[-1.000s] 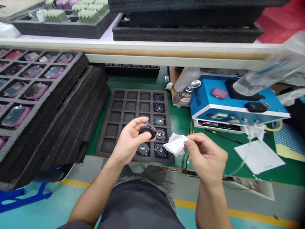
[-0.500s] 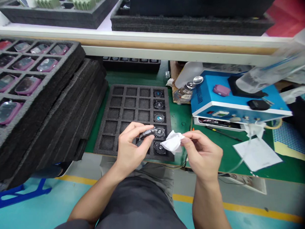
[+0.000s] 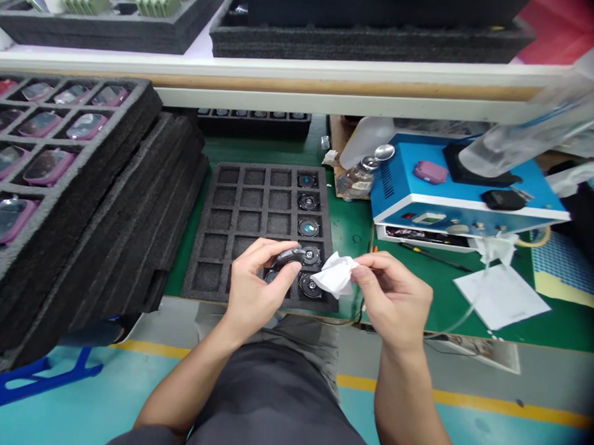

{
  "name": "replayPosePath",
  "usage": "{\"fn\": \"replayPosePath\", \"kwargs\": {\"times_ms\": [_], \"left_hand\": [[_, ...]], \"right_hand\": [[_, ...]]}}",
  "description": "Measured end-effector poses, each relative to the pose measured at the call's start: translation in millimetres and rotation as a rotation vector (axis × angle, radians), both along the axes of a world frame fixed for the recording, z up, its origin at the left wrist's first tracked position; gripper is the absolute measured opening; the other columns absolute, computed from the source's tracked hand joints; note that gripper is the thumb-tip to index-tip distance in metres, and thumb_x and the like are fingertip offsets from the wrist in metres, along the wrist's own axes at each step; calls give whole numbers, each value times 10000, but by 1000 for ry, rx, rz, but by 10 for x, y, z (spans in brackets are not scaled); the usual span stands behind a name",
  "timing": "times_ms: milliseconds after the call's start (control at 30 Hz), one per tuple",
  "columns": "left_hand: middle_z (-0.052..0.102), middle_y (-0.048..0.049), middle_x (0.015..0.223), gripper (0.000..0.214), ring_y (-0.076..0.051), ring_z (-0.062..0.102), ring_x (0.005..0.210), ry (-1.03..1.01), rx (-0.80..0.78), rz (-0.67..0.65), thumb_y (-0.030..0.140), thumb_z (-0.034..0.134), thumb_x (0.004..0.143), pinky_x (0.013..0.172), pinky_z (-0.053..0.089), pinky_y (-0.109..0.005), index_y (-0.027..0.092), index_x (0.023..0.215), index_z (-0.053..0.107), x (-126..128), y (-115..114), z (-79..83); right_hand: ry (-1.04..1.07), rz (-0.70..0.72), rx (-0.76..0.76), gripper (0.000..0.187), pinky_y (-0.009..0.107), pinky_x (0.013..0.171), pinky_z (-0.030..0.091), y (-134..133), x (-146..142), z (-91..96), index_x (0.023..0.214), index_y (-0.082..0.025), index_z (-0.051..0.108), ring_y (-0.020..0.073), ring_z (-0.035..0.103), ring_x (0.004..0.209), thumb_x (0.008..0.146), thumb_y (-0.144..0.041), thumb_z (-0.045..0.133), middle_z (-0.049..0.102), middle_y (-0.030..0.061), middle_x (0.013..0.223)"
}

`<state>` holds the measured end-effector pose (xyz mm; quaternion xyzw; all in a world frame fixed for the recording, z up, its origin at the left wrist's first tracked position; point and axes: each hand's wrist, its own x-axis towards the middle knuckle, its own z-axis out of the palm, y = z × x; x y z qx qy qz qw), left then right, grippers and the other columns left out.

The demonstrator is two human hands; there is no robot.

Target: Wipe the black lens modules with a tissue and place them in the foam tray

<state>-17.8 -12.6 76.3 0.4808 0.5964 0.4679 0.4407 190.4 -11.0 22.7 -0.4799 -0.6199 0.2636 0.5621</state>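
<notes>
Between thumb and fingers, my left hand (image 3: pixel 256 283) grips a black watch case (image 3: pixel 287 256) by its edges, tilted above the foam tray. My right hand (image 3: pixel 394 297) pinches a crumpled white cloth (image 3: pixel 335 274), or perhaps a tissue, just to the right of the watch case and apart from it. Under both hands lies a dark grey foam tray (image 3: pixel 252 200) with square pockets. Round black watch cases (image 3: pixel 308 228) fill its right column, and another sits partly hidden below my left fingers. The other pockets I can see hold nothing.
Stacked foam trays (image 3: pixel 152 178) stand at the left, the top one holding purple-rimmed devices (image 3: pixel 9 219). A blue machine (image 3: pixel 415 181) sits at the right, beside a glass bottle (image 3: pixel 359 179). White paper (image 3: pixel 501 298) lies on the green bench. A shelf (image 3: pixel 282 86) crosses behind.
The watch case has turned slightly in my left fingers, showing more of its dark outer side. My right hand and the cloth stay almost where they were.
</notes>
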Motion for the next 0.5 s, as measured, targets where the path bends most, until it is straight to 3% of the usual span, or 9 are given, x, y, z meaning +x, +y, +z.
{"fn": "replayPosePath", "kwargs": {"times_ms": [367,500], "left_hand": [[745,-2,927,222,32,653,842,44,136,20,214,798,756,761,494,-40,254,972,833,0,-34,24],[750,-1,952,221,33,666,866,-2,81,17,224,799,757,781,505,-21,251,974,833,-5,-25,9]], "right_hand": [[10,-10,-20,52,274,639,491,-11,7,13,896,-174,727,149,613,758,932,-208,710,645,54,839],[2,-1,-12,37,268,639,490,-8,4,14,908,-177,725,143,611,759,936,-192,706,645,50,840]]}}
